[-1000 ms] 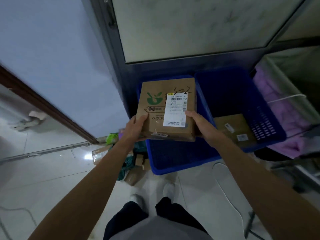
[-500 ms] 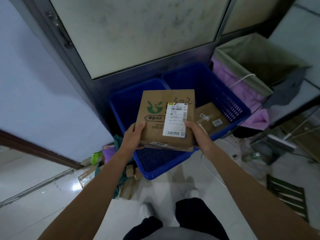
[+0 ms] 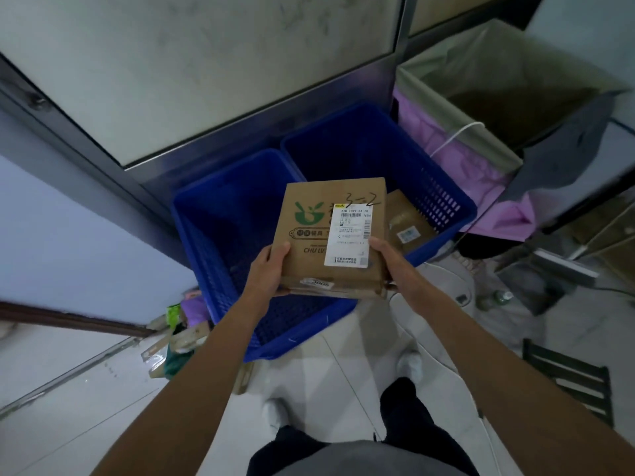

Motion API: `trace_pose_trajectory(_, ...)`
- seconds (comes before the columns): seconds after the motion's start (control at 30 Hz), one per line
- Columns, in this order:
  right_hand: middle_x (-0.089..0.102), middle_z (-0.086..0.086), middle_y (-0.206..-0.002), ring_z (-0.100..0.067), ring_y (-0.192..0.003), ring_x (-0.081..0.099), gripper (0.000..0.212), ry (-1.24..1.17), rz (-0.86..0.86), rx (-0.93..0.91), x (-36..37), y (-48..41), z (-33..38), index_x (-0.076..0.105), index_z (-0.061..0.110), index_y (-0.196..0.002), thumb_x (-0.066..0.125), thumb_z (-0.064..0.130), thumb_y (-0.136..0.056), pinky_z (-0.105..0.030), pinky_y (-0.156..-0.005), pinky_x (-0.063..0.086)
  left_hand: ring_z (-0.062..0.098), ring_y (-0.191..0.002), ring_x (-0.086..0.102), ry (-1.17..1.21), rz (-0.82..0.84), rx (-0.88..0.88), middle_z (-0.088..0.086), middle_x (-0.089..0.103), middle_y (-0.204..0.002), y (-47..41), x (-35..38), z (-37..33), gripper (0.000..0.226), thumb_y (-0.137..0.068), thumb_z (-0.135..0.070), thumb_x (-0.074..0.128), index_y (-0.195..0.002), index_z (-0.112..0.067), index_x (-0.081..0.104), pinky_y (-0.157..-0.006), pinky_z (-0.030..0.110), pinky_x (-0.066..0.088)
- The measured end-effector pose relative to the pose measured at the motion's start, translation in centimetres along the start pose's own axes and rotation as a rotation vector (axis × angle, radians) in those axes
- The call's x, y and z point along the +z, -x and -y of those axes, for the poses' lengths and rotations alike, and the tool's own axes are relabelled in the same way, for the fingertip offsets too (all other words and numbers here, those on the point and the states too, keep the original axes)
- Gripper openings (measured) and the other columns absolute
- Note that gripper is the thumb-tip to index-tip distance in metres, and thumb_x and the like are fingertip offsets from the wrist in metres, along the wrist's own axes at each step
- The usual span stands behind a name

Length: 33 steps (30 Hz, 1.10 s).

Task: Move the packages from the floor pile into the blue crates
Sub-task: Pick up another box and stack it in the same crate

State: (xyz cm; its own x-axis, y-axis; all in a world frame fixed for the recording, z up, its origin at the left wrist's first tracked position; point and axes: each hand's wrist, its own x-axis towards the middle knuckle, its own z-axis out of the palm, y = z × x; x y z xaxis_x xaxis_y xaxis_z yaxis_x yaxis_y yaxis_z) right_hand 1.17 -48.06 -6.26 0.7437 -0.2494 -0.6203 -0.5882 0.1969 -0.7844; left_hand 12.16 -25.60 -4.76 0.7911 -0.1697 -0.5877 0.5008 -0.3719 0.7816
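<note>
I hold a brown cardboard box (image 3: 309, 235) with a green logo and a white shipping label level in front of me. My left hand (image 3: 268, 269) grips its near left corner and my right hand (image 3: 391, 262) grips its near right corner. The box hangs over the gap between two blue crates. The left blue crate (image 3: 220, 242) looks to have nothing in it where I can see. The right blue crate (image 3: 446, 207) holds a flat brown package (image 3: 409, 225), partly hidden by the box.
A floor pile of packages (image 3: 175, 338) lies left of the left crate against the wall. A purple-lined bin (image 3: 481, 108) stands right of the crates. A white cable (image 3: 443, 345) runs on the tiled floor, and a dark slatted object (image 3: 570, 379) lies at right.
The view has swung right and the crates have shifted left in it. The box held in both hands now sits further right, over the divide between the crates.
</note>
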Motion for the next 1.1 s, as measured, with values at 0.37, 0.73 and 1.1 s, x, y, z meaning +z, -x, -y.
trace_pose_trajectory(0.37,0.067,0.01,-0.129,-0.002,-0.095,0.071,0.077,0.052,0.152,0.064,-14.6,-6.9,4.6,0.04,0.031,-0.151,0.058,0.068,-0.086,-0.012,-0.063,0.053,0.015,-0.103,0.062,0.067,-0.103,-0.105,-0.008,0.06,-0.116,-2.3,14.1,-4.6,0.039,-0.097,-0.051,0.05,-0.128,-0.028,0.056,-0.073,0.039,0.061)
trace_pose_trajectory(0.73,0.074,0.007,-0.113,-0.005,-0.089,0.074,0.057,0.092,0.116,0.029,-14.4,-13.9,9.8,0.059,0.028,-0.137,0.052,0.065,-0.093,-0.013,-0.059,0.055,0.012,-0.104,0.06,0.129,-0.065,-0.134,-0.009,0.059,-0.115,-9.0,13.4,-7.4,0.039,-0.097,-0.052,0.052,-0.125,-0.026,0.058,-0.082,0.046,0.061)
trace_pose_trajectory(1.1,0.047,-0.002,-0.145,-0.022,-0.117,0.059,0.124,0.267,0.007,0.026,-16.5,-22.2,17.2,0.009,0.026,-0.159,0.064,0.086,-0.065,-0.032,-0.077,0.054,0.013,-0.096,0.065,0.125,-0.103,-0.057,0.0,0.069,-0.11,-17.3,13.6,-12.9,0.024,-0.101,-0.025,0.054,-0.111,-0.012,0.071,-0.086,0.035,0.059)
